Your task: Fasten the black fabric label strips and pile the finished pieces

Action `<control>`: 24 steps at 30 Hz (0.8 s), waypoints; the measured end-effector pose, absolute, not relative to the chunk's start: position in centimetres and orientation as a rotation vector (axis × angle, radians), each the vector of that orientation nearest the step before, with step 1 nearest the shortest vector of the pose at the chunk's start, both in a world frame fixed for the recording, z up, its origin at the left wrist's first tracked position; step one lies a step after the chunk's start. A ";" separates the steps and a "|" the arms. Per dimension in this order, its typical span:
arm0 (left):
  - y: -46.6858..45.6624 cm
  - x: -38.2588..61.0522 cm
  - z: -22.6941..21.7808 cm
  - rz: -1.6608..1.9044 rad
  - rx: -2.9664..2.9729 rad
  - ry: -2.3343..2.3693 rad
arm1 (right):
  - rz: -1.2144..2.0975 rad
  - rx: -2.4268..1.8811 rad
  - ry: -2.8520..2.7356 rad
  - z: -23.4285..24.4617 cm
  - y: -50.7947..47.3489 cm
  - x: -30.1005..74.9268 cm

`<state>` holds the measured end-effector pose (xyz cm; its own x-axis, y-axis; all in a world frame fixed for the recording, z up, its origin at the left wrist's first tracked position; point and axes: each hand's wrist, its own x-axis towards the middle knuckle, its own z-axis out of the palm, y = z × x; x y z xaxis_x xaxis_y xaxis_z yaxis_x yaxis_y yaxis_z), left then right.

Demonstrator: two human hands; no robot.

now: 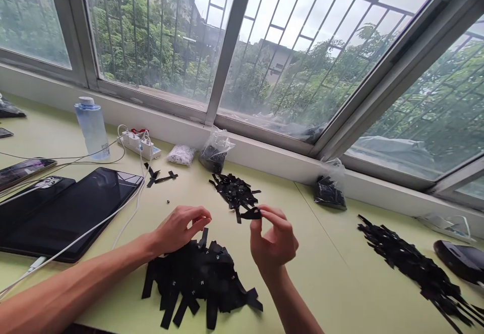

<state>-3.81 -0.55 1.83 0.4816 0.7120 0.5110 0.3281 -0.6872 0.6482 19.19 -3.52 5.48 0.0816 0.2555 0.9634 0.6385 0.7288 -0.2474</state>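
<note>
My right hand [275, 238] pinches a short black fabric strip [251, 214] between thumb and fingertips, at the near edge of a small heap of black strips [235, 190]. My left hand [181, 229] is closed, its thumb and fingers drawn together over the table; anything between the fingertips is too small to make out. Just below both hands lies a larger pile of black fabric strips [200, 278], several marked with a small white M. A few loose black strips [161, 176] and a tiny dark bit [168, 202] lie beyond my left hand.
Tablet [102, 208], phone [26, 171] and white cables lie at left, with a water bottle [92, 128] and power strip [139, 145] behind. Plastic bags [214, 155] [329, 191] stand along the window sill. Another long pile of black strips [412, 268] lies at right beside a dark device [461, 261].
</note>
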 end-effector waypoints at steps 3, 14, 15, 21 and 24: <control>-0.1 -3.9 1.4 1.085 2.257 0.898 | -0.408 -1.004 -1.488 5.9 -2.1 20.9; 0.8 -4.1 1.0 1.015 2.286 1.023 | -0.200 -1.381 -1.991 2.0 0.7 23.0; 0.8 -4.1 1.0 1.016 2.285 1.032 | -0.142 -1.332 -2.077 2.2 0.3 22.6; 0.6 -4.1 1.4 1.001 2.305 1.053 | 0.050 -1.071 -2.530 2.5 -1.6 19.3; 0.5 -4.0 1.5 0.951 2.323 1.077 | 0.089 -1.013 -2.609 1.9 -1.8 18.6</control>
<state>-3.96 0.54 1.48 0.4694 0.7820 0.4100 0.5041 -0.6186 0.6026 18.58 -1.78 1.85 -0.6881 0.6651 0.2900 0.6438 0.7440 -0.1788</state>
